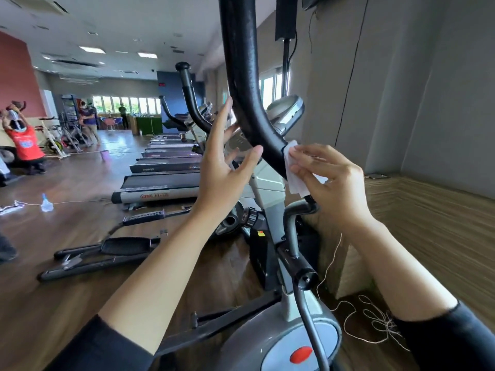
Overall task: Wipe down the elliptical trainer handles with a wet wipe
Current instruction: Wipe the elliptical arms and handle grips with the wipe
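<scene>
A row of treadmills (160, 180) runs along the wooden floor (67, 263). A spray bottle (47, 203) stands on that floor at left. A tangled cord (375, 321) lies beside the wall (442, 89). Ceiling lights (92, 50) are on.

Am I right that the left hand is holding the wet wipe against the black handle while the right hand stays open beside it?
Not quite: the hands are swapped. The head view shows the right hand pinching the wet wipe against the black handle, while the left hand is open beside it.
</scene>
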